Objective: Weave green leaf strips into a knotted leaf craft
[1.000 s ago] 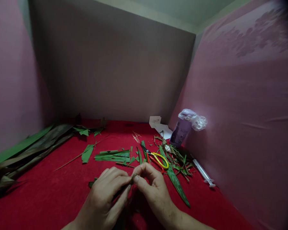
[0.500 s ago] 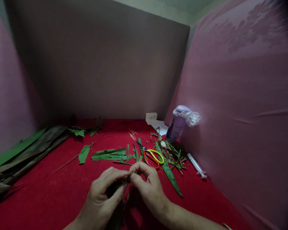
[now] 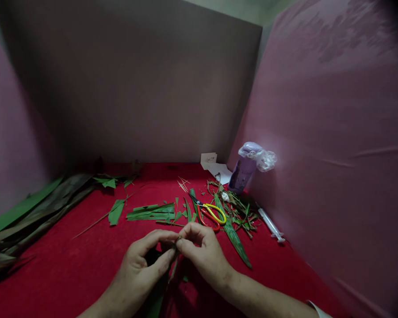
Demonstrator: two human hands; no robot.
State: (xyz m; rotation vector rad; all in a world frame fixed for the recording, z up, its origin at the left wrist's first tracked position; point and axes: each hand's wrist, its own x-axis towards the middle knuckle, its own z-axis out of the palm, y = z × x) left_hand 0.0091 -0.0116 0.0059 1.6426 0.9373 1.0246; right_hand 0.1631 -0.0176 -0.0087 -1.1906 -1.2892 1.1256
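My left hand (image 3: 144, 267) is closed around a dark green leaf (image 3: 155, 297), which hangs down below the fingers in shadow. My right hand (image 3: 202, 254) meets it at the fingertips, thumb and forefinger pinched on a thin brownish stem (image 3: 174, 267) that trails down between the hands. How leaf and stem are joined is hidden by the fingers. Just beyond the right hand lie scissors (image 3: 212, 215) with one red and one yellow handle, blades pointing away. A long green leaf strip (image 3: 236, 243) lies to their right, and cut leaf strips (image 3: 151, 212) lie beyond the left hand.
Large leaves (image 3: 43, 210) pile up at the left on the red cloth (image 3: 63, 274). Toothpicks (image 3: 183, 183), stem scraps (image 3: 243, 212), a syringe (image 3: 271, 225), white papers (image 3: 219, 171) and a plastic-wrapped purple bottle (image 3: 243, 170) lie or stand toward the back right. Walls enclose three sides.
My left hand's thumb and fingers have spread slightly further apart while both hands stay together at the fingertips. More of the thin stem shows below them. The tabletop things look the same.
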